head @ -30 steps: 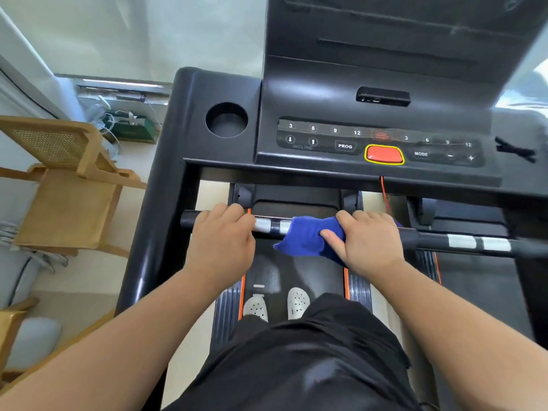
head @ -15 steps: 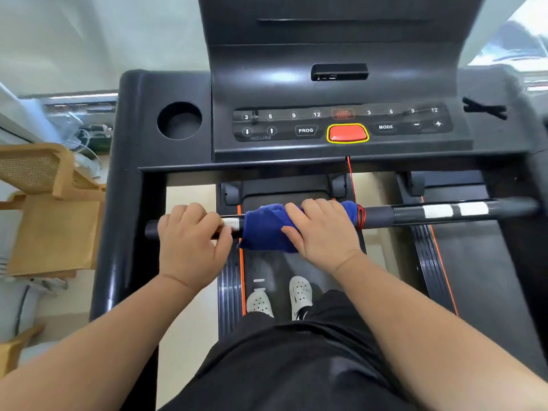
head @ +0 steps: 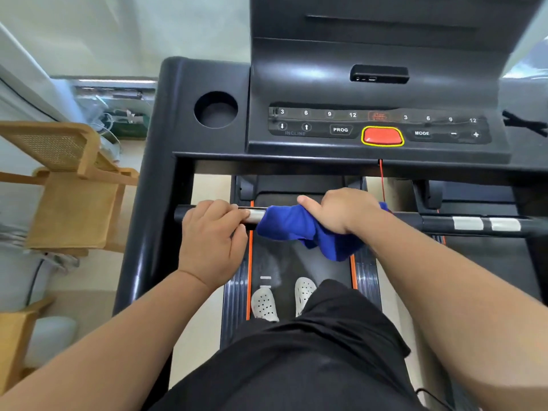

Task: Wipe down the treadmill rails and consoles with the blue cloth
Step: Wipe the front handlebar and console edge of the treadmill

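Observation:
A black horizontal handrail (head: 439, 223) with silver sensor bands runs across the treadmill below the console (head: 376, 126). My left hand (head: 212, 240) is wrapped around the rail's left end, beside a silver band. My right hand (head: 345, 210) presses the blue cloth (head: 299, 226) over the rail's middle; the cloth drapes around the bar and hangs below it. The console has a red stop button (head: 382, 136) and a row of dark keys.
A round cup holder (head: 216, 109) sits in the console's left wing. A red safety cord (head: 382, 179) hangs from the console toward the rail. Wooden chairs (head: 74, 185) stand to the left of the treadmill. My white shoes (head: 264, 304) rest on the belt.
My right hand has rolled over the rail, so the cloth now hangs lower beneath the bar. The left hand keeps its grip. The camera view shifted.

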